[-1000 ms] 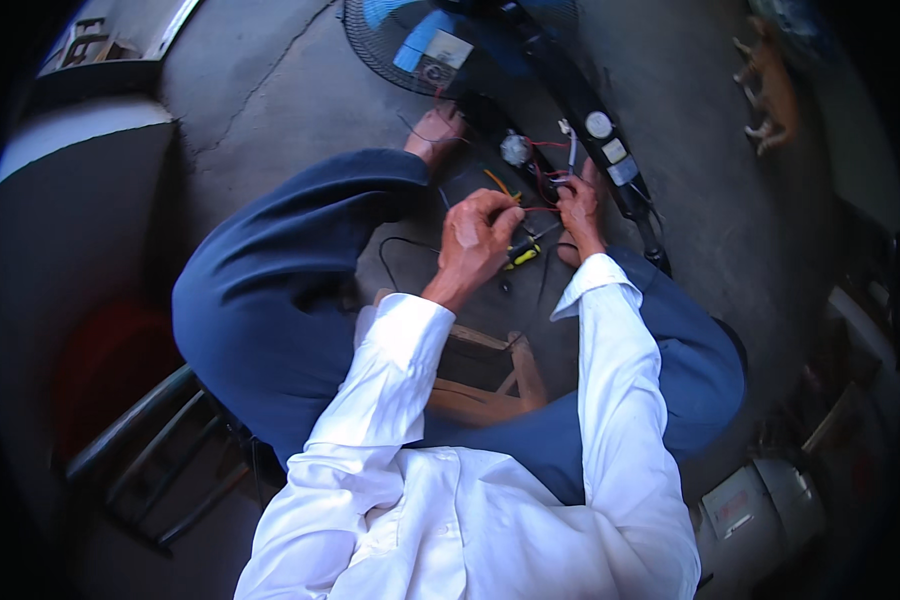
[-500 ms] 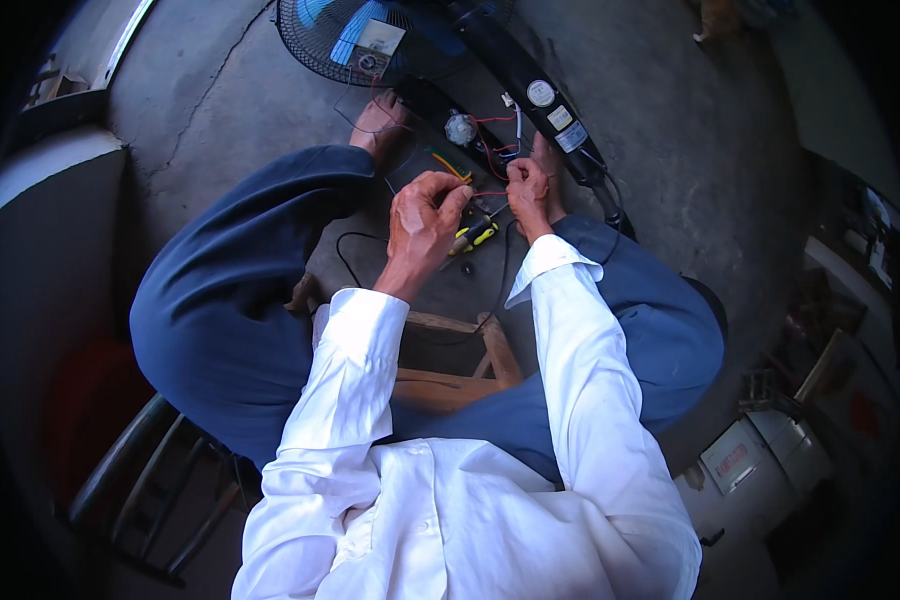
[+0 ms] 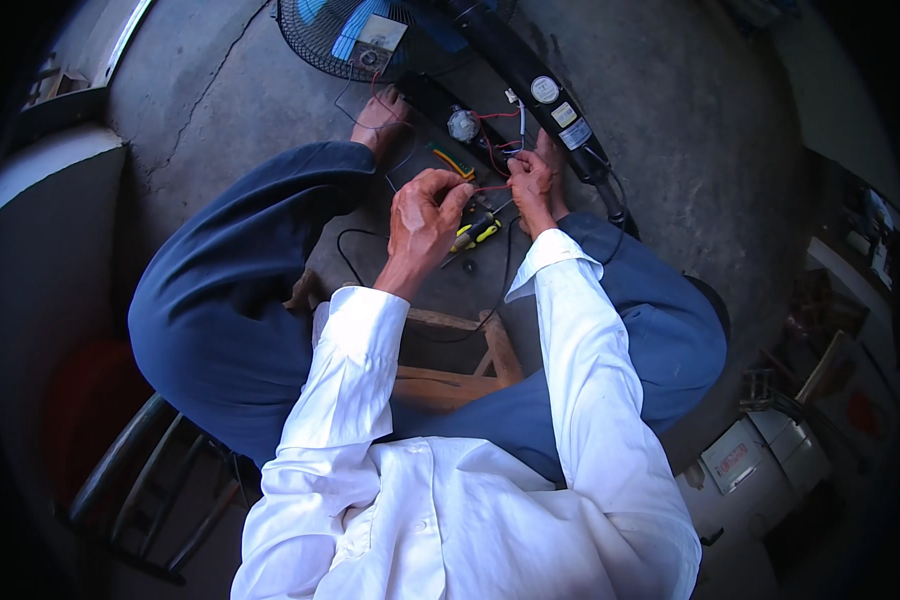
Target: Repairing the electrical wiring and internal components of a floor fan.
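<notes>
The left hand [image 3: 423,218] and right hand [image 3: 532,183] are pinched narrow on a red wire [image 3: 491,188] spanning the gap between them; a yellow-and-black tool [image 3: 478,234] lies near the left hand.

Between the hands [image 3: 425,222], a red wire [image 3: 490,188] crosses the gap, with a yellow-and-black tool [image 3: 480,232] on its near side. The fan [image 3: 305,40] and black pole [image 3: 515,70] obstruct the floor's [image 3: 210,120] far edge; there is passing room left of the left foot [image 3: 382,115] and right of the pole.
</notes>
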Tool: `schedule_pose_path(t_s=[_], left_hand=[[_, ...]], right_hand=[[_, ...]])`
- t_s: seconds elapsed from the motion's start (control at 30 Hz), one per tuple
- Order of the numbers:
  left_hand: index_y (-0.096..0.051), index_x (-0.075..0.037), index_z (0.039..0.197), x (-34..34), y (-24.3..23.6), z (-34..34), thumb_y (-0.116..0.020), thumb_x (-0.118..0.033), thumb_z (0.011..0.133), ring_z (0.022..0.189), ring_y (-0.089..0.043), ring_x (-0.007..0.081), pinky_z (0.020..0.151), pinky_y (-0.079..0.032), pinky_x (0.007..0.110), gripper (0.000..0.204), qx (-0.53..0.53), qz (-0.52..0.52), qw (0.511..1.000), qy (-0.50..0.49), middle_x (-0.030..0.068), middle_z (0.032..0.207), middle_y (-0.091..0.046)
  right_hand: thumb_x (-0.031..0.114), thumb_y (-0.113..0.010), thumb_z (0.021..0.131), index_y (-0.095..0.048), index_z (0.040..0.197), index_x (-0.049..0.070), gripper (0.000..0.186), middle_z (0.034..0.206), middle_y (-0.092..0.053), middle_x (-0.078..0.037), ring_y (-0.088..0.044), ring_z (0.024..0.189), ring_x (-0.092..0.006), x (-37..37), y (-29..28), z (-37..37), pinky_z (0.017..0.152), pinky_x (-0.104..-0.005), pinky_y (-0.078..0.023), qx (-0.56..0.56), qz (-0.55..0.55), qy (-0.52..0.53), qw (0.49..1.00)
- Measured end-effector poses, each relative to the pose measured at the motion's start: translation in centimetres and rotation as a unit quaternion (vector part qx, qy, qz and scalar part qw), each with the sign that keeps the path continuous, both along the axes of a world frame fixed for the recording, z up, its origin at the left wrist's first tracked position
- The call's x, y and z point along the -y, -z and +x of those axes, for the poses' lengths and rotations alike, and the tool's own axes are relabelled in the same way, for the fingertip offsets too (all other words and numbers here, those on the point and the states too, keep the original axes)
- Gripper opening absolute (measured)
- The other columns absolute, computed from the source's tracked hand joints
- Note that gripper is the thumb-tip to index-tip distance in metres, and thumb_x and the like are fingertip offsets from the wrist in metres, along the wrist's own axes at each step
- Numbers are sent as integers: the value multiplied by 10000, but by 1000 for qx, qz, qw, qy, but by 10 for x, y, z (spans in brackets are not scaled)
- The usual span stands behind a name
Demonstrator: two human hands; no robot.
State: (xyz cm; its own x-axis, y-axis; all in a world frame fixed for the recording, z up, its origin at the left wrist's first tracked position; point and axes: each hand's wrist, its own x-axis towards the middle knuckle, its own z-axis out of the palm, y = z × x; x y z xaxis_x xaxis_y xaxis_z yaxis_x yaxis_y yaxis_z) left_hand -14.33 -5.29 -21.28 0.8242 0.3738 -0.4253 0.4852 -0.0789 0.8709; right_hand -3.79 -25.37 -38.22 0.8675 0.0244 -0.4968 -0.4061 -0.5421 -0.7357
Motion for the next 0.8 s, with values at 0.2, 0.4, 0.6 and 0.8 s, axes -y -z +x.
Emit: schedule_pose_path(t_s=[0.2, 0.4, 0.6, 0.8], left_hand=[[-708, 22, 937, -3, -1, -3, -693, -171, 898, 667, -596, 131, 638, -487, 302, 198, 4, 0, 1000, -9, 71, 756, -664], [-708, 27, 934, 1, -3, 2, -694, -162, 890, 668, -593, 130, 634, -483, 301, 194, 4, -7, 1000, -6, 77, 752, -660], [-709, 24, 932, -2, -2, -1, -693, -163, 892, 665, -584, 126, 626, -477, 303, 192, -1, -6, 1000, -8, 73, 744, -653], [-710, 26, 944, 1, -7, 4, -694, -163, 881, 671, -599, 130, 642, -487, 305, 199, 3, -9, 1000, -8, 76, 742, -662]], right_hand=[[92, -704, 863, -665, 1046, -19, 217, 788, -660, -61, -567, 540, -95, -8, -11, 6, 480, -232, -460, -41, 14, -7, 999], [155, -704, 855, -703, 1025, 28, 211, 749, -651, -55, -601, 585, -134, 8, 1, 19, 537, -272, -466, -70, -45, -12, 996], [134, -679, 848, -711, 970, 21, 169, 700, -634, -59, -616, 609, -145, 3, -3, 24, 562, -276, -480, -102, -30, -39, 994], [178, -696, 800, -729, 928, 3, 219, 747, -661, -114, -636, 604, -211, 20, 17, 35, 594, -313, -507, -30, -88, -107, 990]])
